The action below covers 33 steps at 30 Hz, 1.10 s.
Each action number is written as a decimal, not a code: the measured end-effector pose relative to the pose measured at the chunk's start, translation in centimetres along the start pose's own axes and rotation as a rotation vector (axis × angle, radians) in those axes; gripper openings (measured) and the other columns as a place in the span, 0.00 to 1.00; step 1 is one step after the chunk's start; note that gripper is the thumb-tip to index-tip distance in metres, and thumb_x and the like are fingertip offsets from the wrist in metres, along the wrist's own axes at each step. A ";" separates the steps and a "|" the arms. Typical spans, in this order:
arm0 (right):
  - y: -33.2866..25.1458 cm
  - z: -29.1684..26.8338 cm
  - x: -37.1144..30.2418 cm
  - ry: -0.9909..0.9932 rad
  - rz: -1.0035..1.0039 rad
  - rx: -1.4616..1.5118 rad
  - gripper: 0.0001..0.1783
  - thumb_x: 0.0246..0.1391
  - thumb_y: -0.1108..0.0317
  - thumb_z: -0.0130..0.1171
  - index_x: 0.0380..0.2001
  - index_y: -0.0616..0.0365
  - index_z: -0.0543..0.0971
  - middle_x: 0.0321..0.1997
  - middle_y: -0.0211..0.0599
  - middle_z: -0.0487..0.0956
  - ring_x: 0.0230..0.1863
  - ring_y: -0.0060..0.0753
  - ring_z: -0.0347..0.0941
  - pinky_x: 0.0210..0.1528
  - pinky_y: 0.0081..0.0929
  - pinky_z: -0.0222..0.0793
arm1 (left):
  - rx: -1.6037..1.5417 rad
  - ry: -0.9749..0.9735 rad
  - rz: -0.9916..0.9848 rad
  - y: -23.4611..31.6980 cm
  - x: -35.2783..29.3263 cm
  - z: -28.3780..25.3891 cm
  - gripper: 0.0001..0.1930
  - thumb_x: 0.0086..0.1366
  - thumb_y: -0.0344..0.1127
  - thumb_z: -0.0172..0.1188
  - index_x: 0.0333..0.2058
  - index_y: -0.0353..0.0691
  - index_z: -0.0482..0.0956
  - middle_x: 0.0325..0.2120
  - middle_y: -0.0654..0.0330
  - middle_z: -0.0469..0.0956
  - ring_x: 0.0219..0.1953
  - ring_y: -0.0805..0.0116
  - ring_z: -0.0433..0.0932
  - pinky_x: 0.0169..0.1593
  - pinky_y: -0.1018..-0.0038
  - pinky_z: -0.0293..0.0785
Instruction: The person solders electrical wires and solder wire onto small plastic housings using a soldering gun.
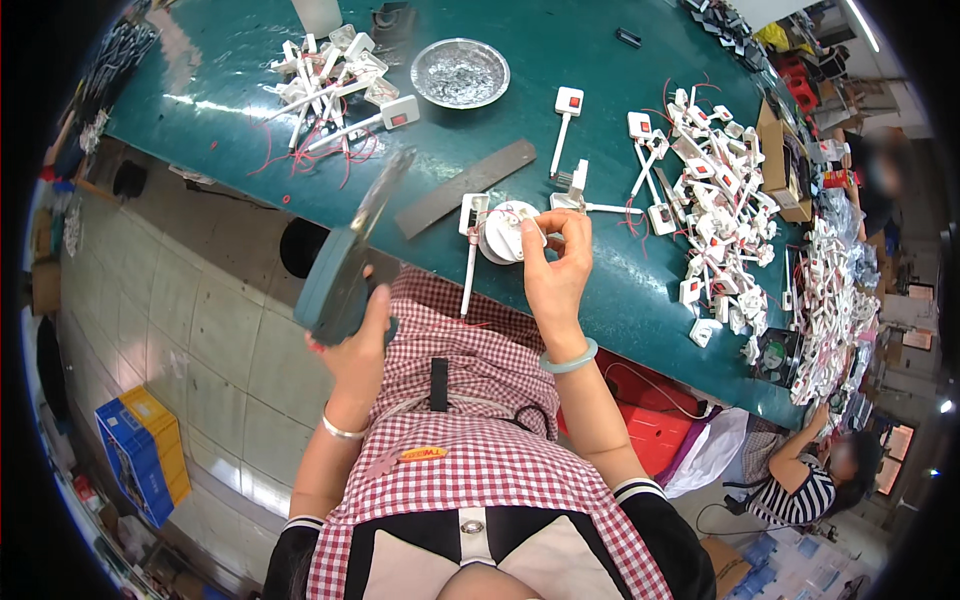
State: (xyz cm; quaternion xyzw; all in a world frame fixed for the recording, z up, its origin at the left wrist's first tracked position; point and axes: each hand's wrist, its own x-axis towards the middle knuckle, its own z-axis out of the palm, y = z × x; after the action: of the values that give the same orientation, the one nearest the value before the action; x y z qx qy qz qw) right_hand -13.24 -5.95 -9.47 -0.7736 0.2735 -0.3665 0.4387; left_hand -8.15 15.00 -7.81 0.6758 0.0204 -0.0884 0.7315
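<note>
Green bench [600, 75] here, and going off the grey bar [470, 187], left hand [357, 345]'s gripping a green power tool [338, 280] to its left, right hand [560, 265]'s pinching a white round piece [500, 240] just below it, probably mid-job, with white wired parts [728, 183] heaped beyond both ends, can't tell which pile's done.

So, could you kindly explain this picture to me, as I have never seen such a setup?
No robot here: these are a person's bare hands, seen from above by a fisheye camera on their head, so straight edges bend. The left hand holds a teal tool, blurred. The right hand touches a round white part; how firm its grip is, I cannot tell. On the green table lie a grey bar, a bowl and heaps of white parts.
</note>
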 end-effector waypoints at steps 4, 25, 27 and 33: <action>-1.6 -0.8 -2.6 0.131 -0.146 -0.113 0.10 0.49 0.76 0.66 0.32 0.62 0.75 0.38 0.40 0.74 0.37 0.34 0.72 0.33 0.30 0.67 | -0.044 -0.067 0.036 -0.8 2.0 3.1 0.15 0.59 0.23 0.66 0.46 0.31 0.79 0.32 0.65 0.81 0.25 0.81 0.74 0.29 0.83 0.70; -1.8 -2.4 -6.7 -0.459 0.365 0.328 0.10 0.57 0.80 0.59 0.42 0.67 0.78 0.36 0.36 0.80 0.37 0.23 0.77 0.41 0.23 0.74 | -0.105 -0.107 0.099 0.0 3.1 4.3 0.15 0.59 0.23 0.67 0.45 0.30 0.78 0.34 0.60 0.81 0.28 0.76 0.78 0.33 0.78 0.77; -2.3 -3.1 -6.2 -0.483 0.580 0.627 0.12 0.59 0.78 0.58 0.46 0.67 0.77 0.41 0.36 0.81 0.41 0.23 0.77 0.47 0.22 0.74 | -0.189 -0.123 0.099 0.4 2.9 5.2 0.15 0.59 0.24 0.68 0.45 0.31 0.78 0.35 0.61 0.81 0.32 0.75 0.79 0.36 0.77 0.78; -1.1 -4.3 -5.9 -0.520 0.679 0.726 0.12 0.59 0.78 0.58 0.46 0.67 0.77 0.41 0.37 0.81 0.43 0.25 0.77 0.50 0.23 0.74 | -0.091 -0.298 0.123 -0.1 3.6 7.2 0.19 0.57 0.24 0.69 0.47 0.29 0.76 0.41 0.56 0.80 0.38 0.71 0.81 0.45 0.74 0.80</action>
State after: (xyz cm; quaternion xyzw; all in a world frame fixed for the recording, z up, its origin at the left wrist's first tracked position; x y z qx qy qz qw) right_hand -20.03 -3.11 -8.96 -0.5062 0.2463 -0.0727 0.8233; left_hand -5.25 7.49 -7.82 0.6212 -0.1255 -0.1418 0.7604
